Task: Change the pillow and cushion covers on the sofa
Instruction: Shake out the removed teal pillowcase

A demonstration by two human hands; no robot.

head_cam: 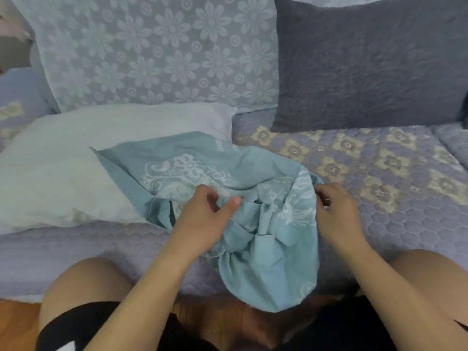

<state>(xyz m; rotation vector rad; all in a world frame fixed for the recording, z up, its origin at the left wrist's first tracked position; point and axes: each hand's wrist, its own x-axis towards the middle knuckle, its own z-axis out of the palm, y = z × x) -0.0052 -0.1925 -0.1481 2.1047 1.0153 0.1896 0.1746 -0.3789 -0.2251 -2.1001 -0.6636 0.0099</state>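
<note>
Across the sofa seat, quilted in lilac with cream flowers, two back cushions are leaning upright: a pale floral cushion on the left and a grey textured cushion on the right. Below the floral one a bare white pillow is lying flat, its long axis running left to right, with its near right corner tucked under the teal pillow cover.

That cover is sprawling from the pillow's right end toward the person, bunched and partly hanging over the front edge of the seat. Its gathered, folded edges are sitting between the two hands, so the pillow is lying up and to the left of both, and the left hand is the nearer one to it.

The left hand is resting on the crumpled middle of the cover, fingers loosely bent, thumb stretched out over a fold; whether it is actually pinching cloth I cannot tell. The right hand is pinching the cover's right edge with curled fingers. Judging by this, the opening is being sought, and the cover will need turning so its mouth faces left toward the pillow's end.
</note>
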